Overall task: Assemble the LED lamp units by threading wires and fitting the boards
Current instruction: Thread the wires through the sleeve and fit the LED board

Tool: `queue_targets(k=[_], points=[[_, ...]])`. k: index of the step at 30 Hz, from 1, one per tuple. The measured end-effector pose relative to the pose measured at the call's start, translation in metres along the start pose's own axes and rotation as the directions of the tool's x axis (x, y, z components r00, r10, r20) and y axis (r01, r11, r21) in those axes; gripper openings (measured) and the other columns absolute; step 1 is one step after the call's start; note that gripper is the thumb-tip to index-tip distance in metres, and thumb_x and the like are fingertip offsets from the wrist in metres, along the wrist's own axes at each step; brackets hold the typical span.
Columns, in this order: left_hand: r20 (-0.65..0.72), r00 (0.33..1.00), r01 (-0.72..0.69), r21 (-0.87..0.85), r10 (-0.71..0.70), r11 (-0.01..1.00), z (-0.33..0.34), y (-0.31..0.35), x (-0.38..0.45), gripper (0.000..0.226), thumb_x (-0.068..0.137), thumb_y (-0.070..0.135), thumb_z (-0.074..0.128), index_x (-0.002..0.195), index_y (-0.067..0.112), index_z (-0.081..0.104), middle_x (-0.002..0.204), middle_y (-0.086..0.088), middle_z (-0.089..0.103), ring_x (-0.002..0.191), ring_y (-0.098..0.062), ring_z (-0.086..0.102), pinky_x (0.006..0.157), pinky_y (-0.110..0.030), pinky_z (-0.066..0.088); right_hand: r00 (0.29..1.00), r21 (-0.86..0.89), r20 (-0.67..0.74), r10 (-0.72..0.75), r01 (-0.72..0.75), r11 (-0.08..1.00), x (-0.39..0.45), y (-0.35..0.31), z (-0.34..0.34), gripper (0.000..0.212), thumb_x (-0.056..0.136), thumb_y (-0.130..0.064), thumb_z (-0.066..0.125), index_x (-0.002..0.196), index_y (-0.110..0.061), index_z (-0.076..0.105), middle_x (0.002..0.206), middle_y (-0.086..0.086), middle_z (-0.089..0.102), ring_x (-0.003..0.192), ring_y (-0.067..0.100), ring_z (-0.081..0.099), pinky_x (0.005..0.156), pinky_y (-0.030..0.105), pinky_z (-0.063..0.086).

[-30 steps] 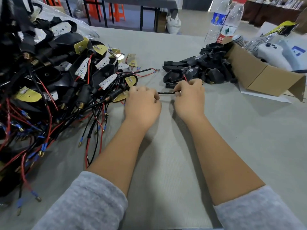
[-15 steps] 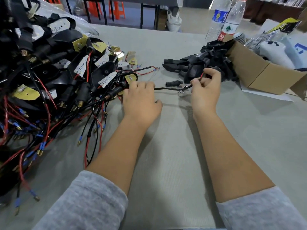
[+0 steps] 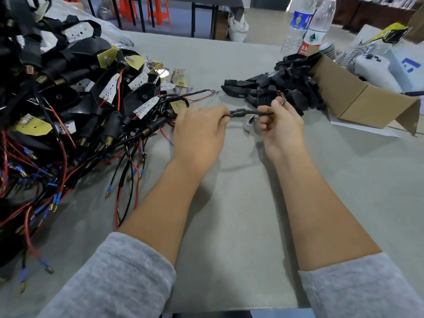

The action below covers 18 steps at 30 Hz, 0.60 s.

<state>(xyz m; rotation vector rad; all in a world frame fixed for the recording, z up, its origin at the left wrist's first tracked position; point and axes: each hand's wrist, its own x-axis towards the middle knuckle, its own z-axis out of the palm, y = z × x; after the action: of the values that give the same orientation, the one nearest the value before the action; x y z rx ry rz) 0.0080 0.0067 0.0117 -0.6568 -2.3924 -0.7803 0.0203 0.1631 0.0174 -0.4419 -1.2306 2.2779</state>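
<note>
A black sleeved wire [image 3: 246, 112] with a small black grommet on it runs between my two hands above the table. My left hand [image 3: 198, 131] grips its left end, where red and black leads come out of the pile. My right hand [image 3: 281, 125] has its fingers curled round the right end, together with a black lamp housing [image 3: 267, 99] and thin red leads near my fingertips. A small shiny metal piece [image 3: 250, 122] shows just under the wire, by my right thumb.
A big heap of wired lamp units [image 3: 68, 104] with white and yellow LED boards fills the left. Empty black housings [image 3: 275, 84] spill from a cardboard box [image 3: 348, 97] at right. Two water bottles [image 3: 307, 26] stand behind; the grey table [image 3: 229, 214] is bare near me.
My right hand drew back from the pile of housings with a black housing in it. The grommet that lay on the table now sits on the wire. Both hands lifted slightly.
</note>
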Motion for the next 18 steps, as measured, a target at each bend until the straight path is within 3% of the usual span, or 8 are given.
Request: queue_targets(k=[3,6,10,15,18], points=[[0.027,0.999,-0.04,-0.069,0.042,0.997,-0.002,0.01,-0.005,0.017,0.09,0.026,0.05,0.09,0.02,0.066,0.078,0.002,0.066,0.079,-0.024,0.057,0.072,-0.038,0.041,0.992,-0.034,0.105,0.075,-0.072,0.997,-0.004,-0.001,0.001,0.017,0.105,-0.016,0.039,0.113,-0.017,0.054,0.057,0.003,0.062,0.038,0.01,0.037,0.041,0.019,0.027],[0.163,0.987,0.006,-0.084,0.008,0.996,0.0,0.017,-0.011,0.029,0.08,0.034,0.041,0.089,0.02,0.064,0.078,0.001,0.064,0.079,-0.024,0.057,0.063,-0.035,0.046,0.981,-0.156,0.167,0.099,-0.073,0.985,-0.005,-0.001,0.0,0.026,0.106,-0.02,0.035,0.123,-0.022,0.055,0.049,0.0,0.05,0.035,0.009,0.027,0.042,0.017,0.02],[0.287,0.957,-0.019,-0.107,0.049,0.994,0.001,0.029,-0.015,0.033,0.072,0.04,0.038,0.085,0.024,0.063,0.071,0.003,0.061,0.075,-0.021,0.055,0.061,-0.031,0.041,0.982,-0.246,0.147,0.116,-0.077,0.966,-0.006,0.001,0.004,0.03,0.106,-0.028,0.035,0.119,-0.018,0.06,0.044,-0.003,0.035,0.039,0.011,0.029,0.044,0.02,0.023],[0.309,0.951,0.061,-0.203,0.005,0.977,0.001,0.026,-0.015,0.014,0.077,0.039,0.051,0.082,0.032,0.063,0.056,0.011,0.05,0.065,-0.012,0.048,0.057,-0.027,0.032,0.98,-0.242,0.137,0.142,-0.106,0.965,-0.008,0.0,0.006,0.033,0.106,-0.032,0.034,0.107,-0.014,0.063,0.045,-0.001,0.032,0.041,0.014,0.029,0.046,0.022,0.028],[0.275,0.96,0.091,-0.144,-0.048,0.985,0.004,0.024,-0.014,0.013,0.085,0.04,0.059,0.082,0.03,0.066,0.057,0.011,0.047,0.066,-0.013,0.048,0.058,-0.027,0.031,0.984,-0.097,0.084,0.159,-0.15,0.984,-0.008,-0.002,0.006,0.036,0.107,-0.032,0.03,0.11,-0.014,0.06,0.042,-0.001,0.033,0.036,0.011,0.029,0.039,0.017,0.029]])
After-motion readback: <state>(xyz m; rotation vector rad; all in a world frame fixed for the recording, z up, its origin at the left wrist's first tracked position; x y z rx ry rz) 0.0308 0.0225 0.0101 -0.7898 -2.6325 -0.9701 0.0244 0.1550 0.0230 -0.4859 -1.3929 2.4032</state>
